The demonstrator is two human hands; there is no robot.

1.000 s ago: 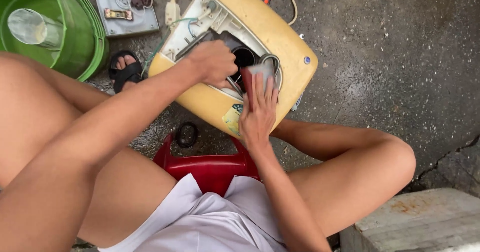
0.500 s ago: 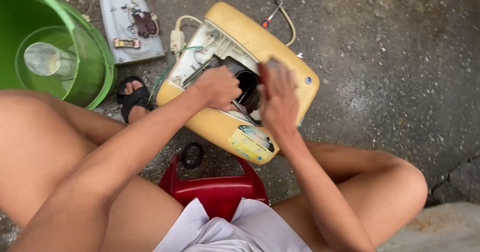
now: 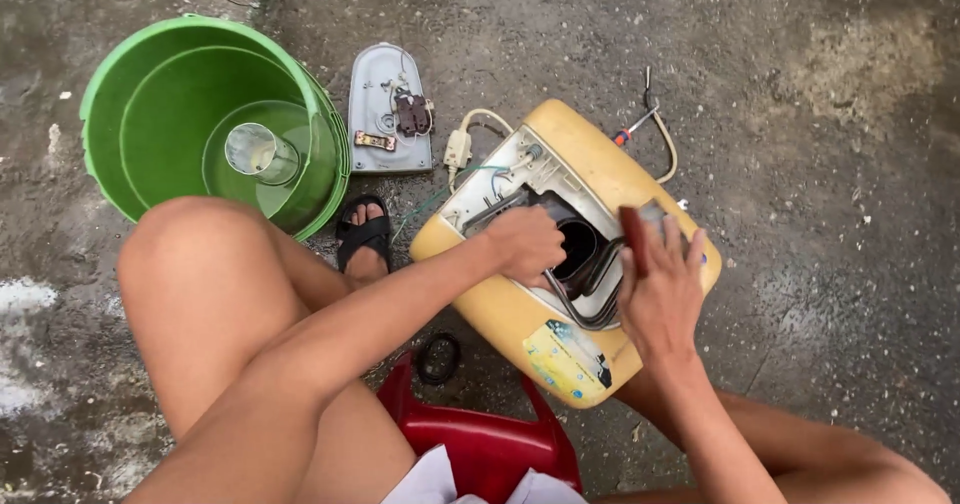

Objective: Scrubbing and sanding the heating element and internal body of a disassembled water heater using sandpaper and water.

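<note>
A wet, grey concrete floor (image 3: 820, 114) fills the frame, seen from above the seated person's knees. At ten o'clock stands a green plastic tub (image 3: 120, 124) holding shallow water, with a clear drinking glass (image 3: 258, 152) lying inside it. At the centre, tilted toward four o'clock, lies a yellow appliance housing (image 3: 520, 329), its cover off and its dark round opening and grey hoses exposed. A white power cord (image 3: 664, 144) loops from its top edge at one o'clock. Below it, at six o'clock, is the edge of a red plastic stool (image 3: 480, 439). At eleven o'clock of the housing, just beside the tub, rests a grey cover plate (image 3: 372, 94) with small brown and brass parts on it. A foot in a black sandal (image 3: 362, 234) sits between tub and housing.

The left hand (image 3: 527, 244) is curled inside the opening at the housing's nine o'clock side, fingers closed, though what they grasp cannot be told. The right hand (image 3: 662, 289) presses a flat dark red part (image 3: 634, 240) against the opening's three o'clock side, fingers together. A black rubber ring (image 3: 437, 358) lies on the floor at seven o'clock of the housing.
</note>
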